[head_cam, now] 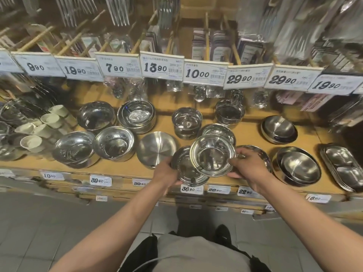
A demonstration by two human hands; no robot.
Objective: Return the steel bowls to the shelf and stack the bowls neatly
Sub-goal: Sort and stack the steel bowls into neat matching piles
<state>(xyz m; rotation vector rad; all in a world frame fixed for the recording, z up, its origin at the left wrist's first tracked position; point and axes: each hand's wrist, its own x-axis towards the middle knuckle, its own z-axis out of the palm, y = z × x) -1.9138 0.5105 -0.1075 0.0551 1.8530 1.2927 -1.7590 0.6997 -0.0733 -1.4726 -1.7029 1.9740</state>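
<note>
A wooden shelf point(121, 169) carries several steel bowls and bowl stacks. My right hand point(247, 166) grips the rim of a shiny steel bowl point(212, 156) and holds it tilted above the shelf's front edge. Under it sits a lower steel bowl point(185, 169) at the front edge, and my left hand point(165, 173) holds its left side. Another steel bowl point(218, 131) lies just behind the held one. A further bowl point(259, 154) shows partly behind my right hand.
A brushed steel bowl point(157, 147) leans to the left of my hands. Bowl stacks point(114, 143) and white cups point(31, 142) fill the shelf's left. Wide bowls point(298, 166) and a divided tray point(341, 165) lie at the right. Price tags point(162, 68) hang above with packed cutlery.
</note>
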